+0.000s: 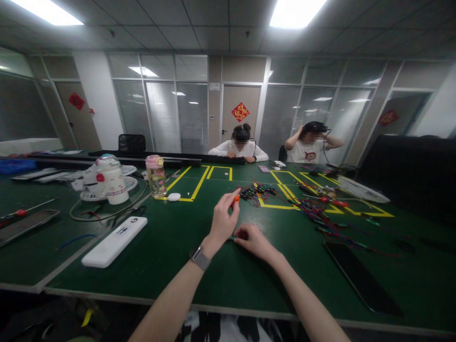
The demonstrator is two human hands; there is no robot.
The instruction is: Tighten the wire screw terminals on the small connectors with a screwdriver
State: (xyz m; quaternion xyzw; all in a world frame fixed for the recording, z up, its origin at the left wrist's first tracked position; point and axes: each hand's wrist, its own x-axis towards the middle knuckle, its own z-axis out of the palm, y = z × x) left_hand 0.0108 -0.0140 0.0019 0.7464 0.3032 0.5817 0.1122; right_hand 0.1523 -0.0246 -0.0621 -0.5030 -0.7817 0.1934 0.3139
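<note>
My left hand (223, 216), with a grey-banded watch on its wrist, is closed around an orange tool (235, 201); only a short bit of it shows, so its kind is unclear. Lower and to the right, my right hand (253, 241) rests close to the green table (171, 270), its fingers pinched on a small green piece (231, 237) that looks like a tiny circuit board. Just beyond my hands lies a heap of small green boards with red and black wires (260, 191). A second tangle of wired boards (317, 216) spreads to the right.
A white power bank (116, 242), a pink-lidded bottle (156, 178) and a white jug (114, 183) stand or lie left. To the right are a dark phone (361, 278) and a red-handled screwdriver (335, 202). Yellow tape (278, 206) marks the table. Two people (238, 147) sit opposite.
</note>
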